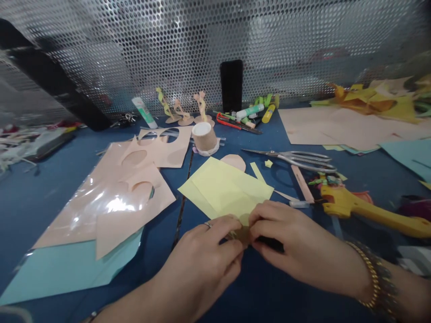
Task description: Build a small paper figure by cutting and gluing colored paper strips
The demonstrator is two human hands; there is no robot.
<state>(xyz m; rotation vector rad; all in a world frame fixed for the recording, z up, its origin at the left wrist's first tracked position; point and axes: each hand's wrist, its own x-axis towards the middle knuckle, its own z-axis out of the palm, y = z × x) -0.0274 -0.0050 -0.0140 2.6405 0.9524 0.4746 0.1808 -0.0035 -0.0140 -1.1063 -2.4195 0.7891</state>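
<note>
Yellow-green paper [225, 186] lies in layered sheets at the middle of the blue table. At its near corner my left hand [208, 255] has its fingers closed on the paper's edge. My right hand [286, 242] pinches the same near corner from the other side, its fingertips close to those of my left hand. Between the hands the paper looks bent, and its underside is in shadow. A pink paper circle [233, 162] shows partly from behind the sheets. A small yellow-green star [268, 163] and a thin strip [257, 172] lie to the right.
Scissors [289, 157] and a yellow glue gun [373, 211] lie at the right. A tape roll [204, 138] stands behind the paper. Pink sheets with round holes [84, 202] cover the left. A phone [231, 85] leans on the perforated metal panel [188, 49] near glue sticks and a red cutter [229, 122].
</note>
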